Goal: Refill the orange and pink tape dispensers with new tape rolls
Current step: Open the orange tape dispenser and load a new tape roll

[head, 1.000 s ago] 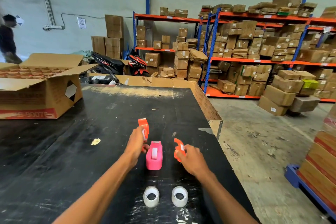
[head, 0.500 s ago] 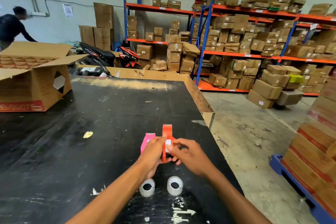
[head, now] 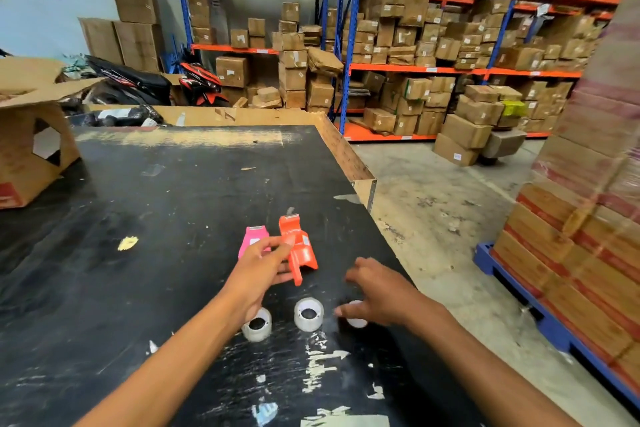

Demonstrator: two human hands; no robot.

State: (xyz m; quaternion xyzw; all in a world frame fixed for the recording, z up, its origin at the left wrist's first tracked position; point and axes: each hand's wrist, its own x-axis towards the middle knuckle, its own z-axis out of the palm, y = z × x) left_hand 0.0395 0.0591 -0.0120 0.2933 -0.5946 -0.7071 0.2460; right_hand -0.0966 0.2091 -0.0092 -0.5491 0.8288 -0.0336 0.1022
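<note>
Black table (head: 145,253), scuffed w/ white paint marks, fills the lower view; open cardboard box (head: 31,146) sits at its far left corner, well away from both hands. Beyond the table edge: shelving racks (head: 415,69) packed w/ cartons and a wrapped pallet stack (head: 581,218) on the right.

Left hand (head: 258,276) holds the orange tape dispenser (head: 297,246) lifted off the table, fingers pinched on its lower left side, cutter end pointing away from the person. The dispenser looks split open, w/ one side panel splayed out to the right. Pink tape dispenser (head: 252,241) stands on the table just behind and left of that grip, partly hidden by the fingers.

Right hand (head: 381,291) is low over the table to the right of the left hand, fingers loosely curled w/ the tips at a small white piece (head: 356,317). It is blurred, so can't tell if it's actually gripped or just touched.

Two clear tape rolls lie flat on the table: one roll (head: 257,324) just under the left wrist, the other roll (head: 309,314) between the two hands, below the orange unit.
</note>
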